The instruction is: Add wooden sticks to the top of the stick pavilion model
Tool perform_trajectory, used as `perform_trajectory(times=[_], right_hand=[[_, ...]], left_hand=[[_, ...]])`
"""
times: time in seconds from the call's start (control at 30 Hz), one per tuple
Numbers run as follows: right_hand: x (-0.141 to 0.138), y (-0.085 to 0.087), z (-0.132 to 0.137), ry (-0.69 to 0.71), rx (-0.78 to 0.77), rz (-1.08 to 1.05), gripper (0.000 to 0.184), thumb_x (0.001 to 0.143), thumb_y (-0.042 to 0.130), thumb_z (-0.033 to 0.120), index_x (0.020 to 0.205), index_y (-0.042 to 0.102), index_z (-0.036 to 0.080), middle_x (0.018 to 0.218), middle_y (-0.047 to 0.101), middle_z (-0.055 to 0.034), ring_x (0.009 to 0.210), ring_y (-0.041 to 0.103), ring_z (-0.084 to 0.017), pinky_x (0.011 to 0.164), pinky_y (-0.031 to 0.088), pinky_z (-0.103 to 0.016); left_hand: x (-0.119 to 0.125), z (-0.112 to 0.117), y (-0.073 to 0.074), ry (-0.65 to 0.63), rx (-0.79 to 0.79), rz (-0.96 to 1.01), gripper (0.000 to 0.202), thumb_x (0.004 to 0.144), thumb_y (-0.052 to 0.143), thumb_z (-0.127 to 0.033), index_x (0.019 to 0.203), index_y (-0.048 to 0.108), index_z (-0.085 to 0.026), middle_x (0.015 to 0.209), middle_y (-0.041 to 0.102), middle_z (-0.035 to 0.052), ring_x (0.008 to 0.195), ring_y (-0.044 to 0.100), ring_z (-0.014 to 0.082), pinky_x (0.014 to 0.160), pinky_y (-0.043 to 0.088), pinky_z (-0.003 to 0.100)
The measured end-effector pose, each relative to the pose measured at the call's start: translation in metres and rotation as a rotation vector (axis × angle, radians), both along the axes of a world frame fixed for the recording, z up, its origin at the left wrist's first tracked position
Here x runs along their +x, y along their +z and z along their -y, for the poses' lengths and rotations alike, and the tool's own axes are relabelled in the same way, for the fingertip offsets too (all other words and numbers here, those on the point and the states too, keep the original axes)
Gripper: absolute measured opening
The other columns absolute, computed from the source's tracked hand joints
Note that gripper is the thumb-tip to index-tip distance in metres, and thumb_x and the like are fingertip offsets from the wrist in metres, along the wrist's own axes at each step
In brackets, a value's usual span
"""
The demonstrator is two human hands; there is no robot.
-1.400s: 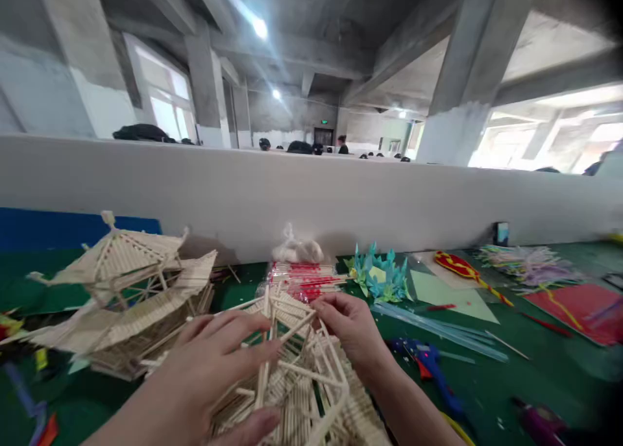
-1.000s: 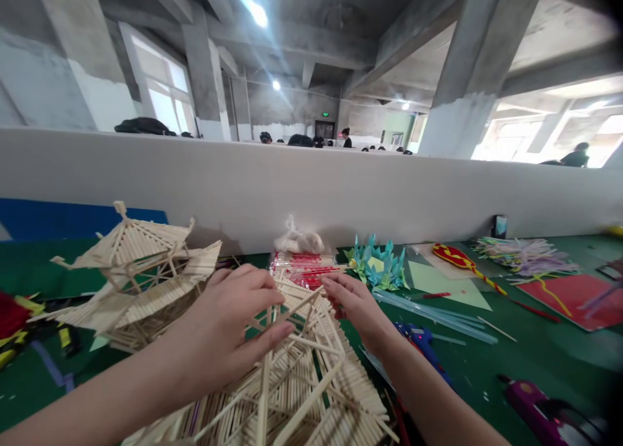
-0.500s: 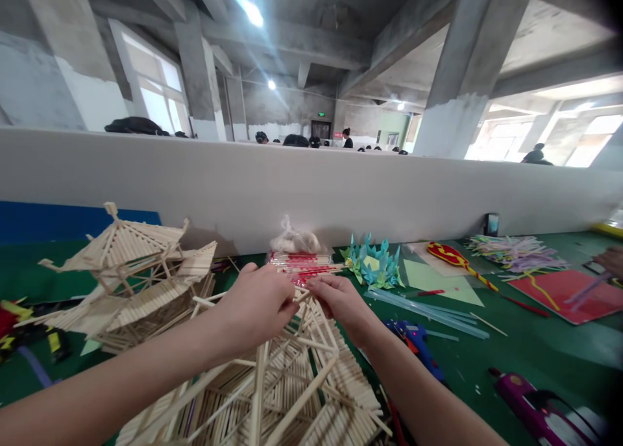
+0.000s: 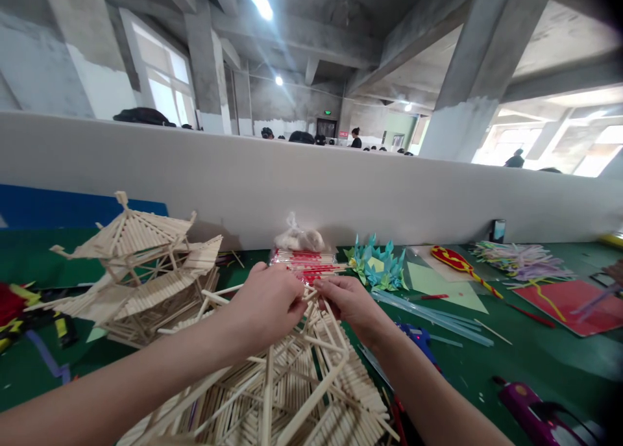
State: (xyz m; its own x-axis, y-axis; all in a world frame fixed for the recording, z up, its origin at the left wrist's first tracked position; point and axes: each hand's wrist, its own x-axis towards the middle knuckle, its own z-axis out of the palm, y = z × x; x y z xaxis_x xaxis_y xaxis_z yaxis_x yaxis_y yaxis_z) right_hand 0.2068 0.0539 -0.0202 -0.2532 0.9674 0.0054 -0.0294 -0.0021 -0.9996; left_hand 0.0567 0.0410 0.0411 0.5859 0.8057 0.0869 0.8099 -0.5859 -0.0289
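Observation:
Directly before me stands a model building of pale wooden sticks (image 4: 292, 394), with an open roof frame over slatted eaves. My left hand (image 4: 273, 301) is closed at the far top of that frame, its fingers curled down; what they grip is hidden behind the hand. Close beside it, my right hand (image 4: 351, 308) pinches a thin wooden stick (image 4: 309, 295) at the frame's top between thumb and fingers. Just beyond both hands lies a plastic packet of red-and-pale sticks (image 4: 307, 261).
A stick pavilion (image 4: 141, 264) stands left. Blue folded-paper work (image 4: 376, 264), clear glue sticks (image 4: 433, 316), a blue glue gun (image 4: 419, 343) and a purple one (image 4: 530, 407) lie right. A white partition (image 4: 292, 173) runs behind. Another person's hand shows at far right.
The camera view has shifted slightly, so the scene sits a little to the right. Both hands stay at the top of the frame, with only small finger movement.

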Motion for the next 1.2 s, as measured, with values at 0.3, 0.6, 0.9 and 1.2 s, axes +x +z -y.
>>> perform_trajectory(times=[0.3, 0.6, 0.9, 1.2], right_hand=[[0.000, -0.003, 0.001, -0.016, 0.056, 0.047, 0.036, 0.076, 0.054, 0.040, 0.049, 0.049, 0.016, 0.044, 0.038, 0.0060, 0.042, 0.024, -0.006, 0.044, 0.013, -0.024], [0.000, -0.005, 0.002, -0.041, 0.022, 0.049, 0.035, 0.075, 0.054, 0.041, 0.051, 0.048, 0.016, 0.045, 0.038, 0.0059, 0.043, 0.025, -0.006, 0.044, 0.015, -0.023], [-0.003, -0.002, 0.006, -0.046, 0.024, 0.044, 0.038, 0.073, 0.054, 0.046, 0.051, 0.047, 0.016, 0.043, 0.038, 0.0062, 0.041, 0.025, -0.006, 0.043, 0.015, -0.023], [-0.003, -0.001, 0.007, 0.011, 0.037, 0.051, 0.030, 0.069, 0.061, 0.043, 0.058, 0.055, 0.016, 0.047, 0.037, 0.0069, 0.045, 0.027, -0.007, 0.046, 0.017, -0.024]], left_hand=[[-0.002, 0.000, -0.003, -0.059, 0.033, 0.043, 0.027, 0.074, 0.041, -0.017, 0.052, 0.055, -0.016, 0.057, 0.060, 0.0055, 0.064, 0.052, 0.0202, 0.061, 0.032, 0.035], [-0.001, 0.002, 0.003, -0.009, -0.004, 0.066, 0.029, 0.074, 0.041, -0.023, 0.046, 0.047, -0.017, 0.050, 0.054, 0.0048, 0.062, 0.052, 0.0222, 0.061, 0.033, 0.038], [0.002, 0.005, 0.005, -0.004, -0.024, 0.055, 0.030, 0.074, 0.040, -0.022, 0.046, 0.047, -0.017, 0.050, 0.052, 0.0043, 0.062, 0.053, 0.0220, 0.064, 0.034, 0.040], [-0.002, 0.006, -0.001, -0.026, -0.020, 0.083, 0.029, 0.075, 0.040, -0.019, 0.048, 0.050, -0.016, 0.053, 0.056, 0.0053, 0.061, 0.052, 0.0206, 0.062, 0.032, 0.038]])
